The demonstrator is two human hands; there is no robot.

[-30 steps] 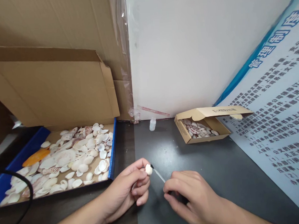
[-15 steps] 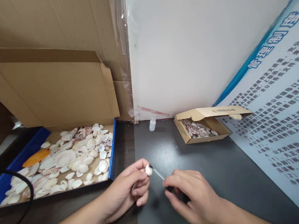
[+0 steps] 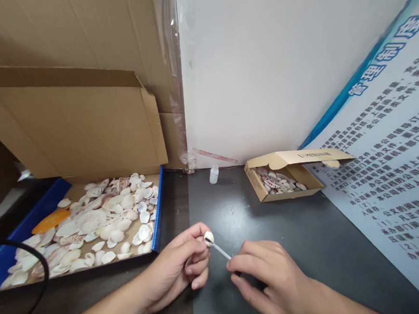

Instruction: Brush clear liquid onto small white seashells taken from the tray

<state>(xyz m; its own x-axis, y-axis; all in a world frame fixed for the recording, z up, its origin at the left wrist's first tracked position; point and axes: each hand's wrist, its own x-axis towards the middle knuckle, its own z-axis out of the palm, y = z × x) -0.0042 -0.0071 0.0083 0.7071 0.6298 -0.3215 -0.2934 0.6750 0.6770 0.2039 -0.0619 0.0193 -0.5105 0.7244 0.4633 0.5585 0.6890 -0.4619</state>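
The brush [image 3: 221,251], gripped by the right hand [image 3: 267,271], has its dark tip [image 3: 208,240] lower on the white shell [image 3: 210,236] than a moment ago, seemingly working another part, while the left hand [image 3: 181,263] pinches the shell above the bench [image 3: 310,236].

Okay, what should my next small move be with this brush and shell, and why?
Probably stroke the brush lightly across the shell: the bristles seem to touch it, your left hand pinches the shell, and your right hand holds the brush.
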